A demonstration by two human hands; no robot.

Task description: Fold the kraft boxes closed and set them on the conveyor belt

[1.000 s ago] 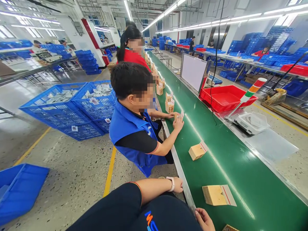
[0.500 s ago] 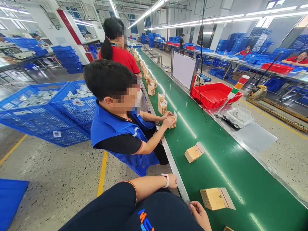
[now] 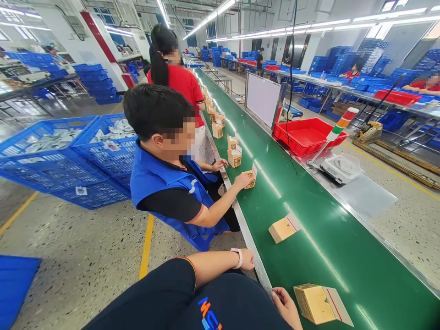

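Note:
My left hand (image 3: 246, 260), with a pale watch band at the wrist, rests against the metal edge (image 3: 260, 270) of the green conveyor belt. Its fingers are hidden. Lower down, my right hand (image 3: 287, 308) has its fingers curled at the same edge, thumb and fingertips against the metal. Just right of it, a small cardboard box (image 3: 313, 302) lies on the belt with its flap, marked by a red strip, folded out. Neither hand touches that box. Farther up lies a similar box (image 3: 282, 229), also flap out.
Beside me, a co-worker in a blue vest (image 3: 165, 183) has a hand on an upright box (image 3: 251, 179). More open boxes (image 3: 234, 156) line the belt beyond. Across it are a red tray (image 3: 309, 135), a scale (image 3: 340, 167) and a signal light (image 3: 343, 123). Blue crates (image 3: 68, 169) stand left.
The boxes on the belt have shifted toward me and to the right. The co-worker's left hand has come off the box and back to the belt's edge. My hands have stayed still.

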